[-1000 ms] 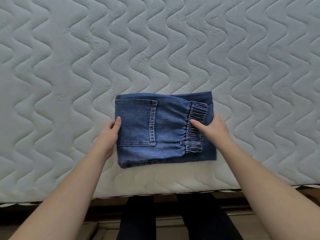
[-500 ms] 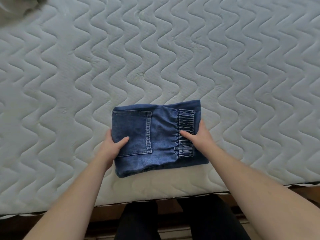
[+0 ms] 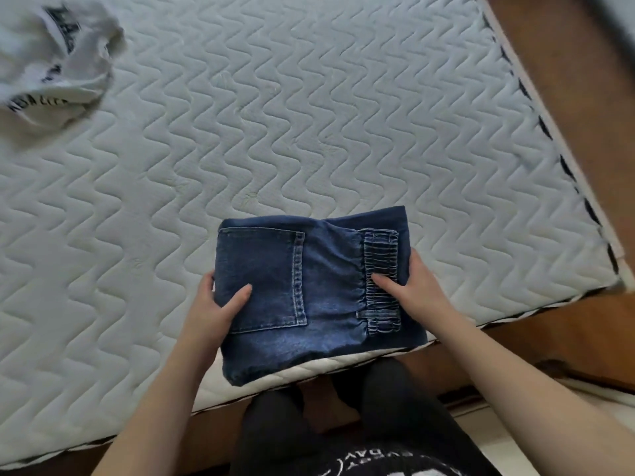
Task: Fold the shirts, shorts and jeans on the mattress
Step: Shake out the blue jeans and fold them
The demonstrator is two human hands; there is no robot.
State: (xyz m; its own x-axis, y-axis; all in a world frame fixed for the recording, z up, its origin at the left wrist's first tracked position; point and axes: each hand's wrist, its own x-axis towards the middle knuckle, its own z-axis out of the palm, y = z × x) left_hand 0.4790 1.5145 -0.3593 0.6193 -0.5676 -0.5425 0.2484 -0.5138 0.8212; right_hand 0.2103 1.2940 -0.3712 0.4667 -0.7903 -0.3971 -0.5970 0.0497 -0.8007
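Grip on both ends: left hand [image 3: 213, 305] pinching the pocket end of the jeans [image 3: 309, 293], thumb on top and fingers tucked under, so the folded layers stay together. Right hand [image 3: 414, 285] clamped on the other end, thumb pressed on the stretchy waistband [image 3: 381, 280], fingers hidden below. Held from two sides like this, probably to keep the neat block from flopping open when carried.

Jeans folded into a small thick square, sitting at the near edge of the mattress [image 3: 309, 132], one corner poking out past the edge. Hard to tell if resting on the mattress or just lifted off.

Far off at the top left, a white shirt [image 3: 55, 60] with dark letters, lying in a crumpled heap, well apart from the jeans. Not folded yet, so likely next in line.

Wooden bed frame [image 3: 549, 80] showing along the right side of the mattress.
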